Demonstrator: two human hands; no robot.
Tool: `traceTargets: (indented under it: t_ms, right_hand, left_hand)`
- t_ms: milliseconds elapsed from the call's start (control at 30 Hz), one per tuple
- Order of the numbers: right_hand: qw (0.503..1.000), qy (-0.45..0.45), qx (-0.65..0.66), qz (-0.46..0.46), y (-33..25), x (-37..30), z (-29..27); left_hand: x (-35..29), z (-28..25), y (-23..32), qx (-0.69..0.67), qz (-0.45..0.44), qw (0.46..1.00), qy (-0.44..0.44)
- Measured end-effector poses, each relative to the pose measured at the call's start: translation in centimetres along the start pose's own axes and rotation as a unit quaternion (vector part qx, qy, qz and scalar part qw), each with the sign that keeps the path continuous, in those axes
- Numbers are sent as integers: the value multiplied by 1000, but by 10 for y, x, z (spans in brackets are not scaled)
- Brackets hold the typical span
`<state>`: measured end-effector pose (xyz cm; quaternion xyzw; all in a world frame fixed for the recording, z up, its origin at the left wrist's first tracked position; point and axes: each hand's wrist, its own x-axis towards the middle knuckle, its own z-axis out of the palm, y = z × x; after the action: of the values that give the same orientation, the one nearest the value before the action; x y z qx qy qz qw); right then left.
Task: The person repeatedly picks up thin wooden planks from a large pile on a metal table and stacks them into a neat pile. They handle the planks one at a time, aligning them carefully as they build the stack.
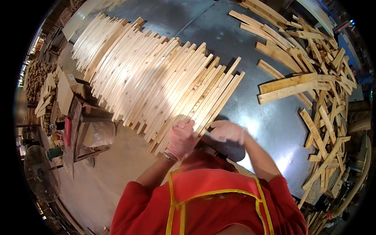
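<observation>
Long pale wooden strips (156, 74) lie side by side in a wide slanting row on the dark metal table. My left hand (182, 139), in a pinkish knit glove, rests on the near ends of the strips with its fingers curled over them. Just past the row's right side is my right hand (227, 131), gloved alike. Its fingers are bent together and point toward the strip ends. The arm behind it is slightly blurred, and whatever lies within its fingers is hidden.
Rough wood pieces (325, 90) lie heaped along the right of the metal table (250, 125), two longer ones jutting inward. On the left stand a wooden stand (80, 137), a fan (37, 168) and a pile of wood (41, 74). A hose (364, 172) curves at the far right.
</observation>
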<state>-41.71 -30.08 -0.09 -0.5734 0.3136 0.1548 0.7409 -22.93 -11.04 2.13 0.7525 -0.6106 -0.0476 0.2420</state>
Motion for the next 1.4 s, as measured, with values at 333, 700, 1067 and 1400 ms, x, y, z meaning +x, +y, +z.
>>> traceTargets:
  t_ms: [333, 700, 1067, 1400]
  right_hand:
    - [724, 445, -517, -102, -128, 78, -120]
    - [868, 419, -229, -139, -148, 81, -139]
    - [924, 320, -78, -194, -173, 82, -108]
    - [870, 473, 92, -101, 18, -41, -32]
  left_hand:
    - [30, 12, -30, 91, -92, 985, -110]
    - [117, -83, -41, -218, -232, 946, -68]
    - [77, -9, -88, 166, -38, 985, -14]
    - [161, -79, -84, -201, -179, 959, -89]
